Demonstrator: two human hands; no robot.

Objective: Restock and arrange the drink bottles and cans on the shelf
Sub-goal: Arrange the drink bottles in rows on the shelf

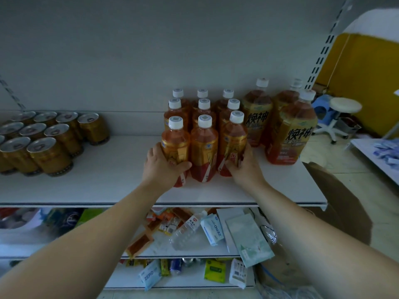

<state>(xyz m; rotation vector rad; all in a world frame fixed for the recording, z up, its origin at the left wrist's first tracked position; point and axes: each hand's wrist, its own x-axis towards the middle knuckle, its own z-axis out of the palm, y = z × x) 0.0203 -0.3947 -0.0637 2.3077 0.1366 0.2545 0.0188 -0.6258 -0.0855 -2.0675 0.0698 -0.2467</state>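
- Squaring the front row of amber white-capped plastic bottles (pixel 204 145) on the white shelf (pixel 108 180).
- My left hand (pixel 164 167) and right hand (pixel 244 169) each curl round one end of the row.
- Next, probably: an even push.

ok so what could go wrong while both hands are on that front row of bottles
The left hand grips the left front bottle, the right hand the right front bottle; the middle front bottle is held by neither and may topple if the row shifts. The front large bottle stands near the shelf's right end; a sideways nudge could send it off.
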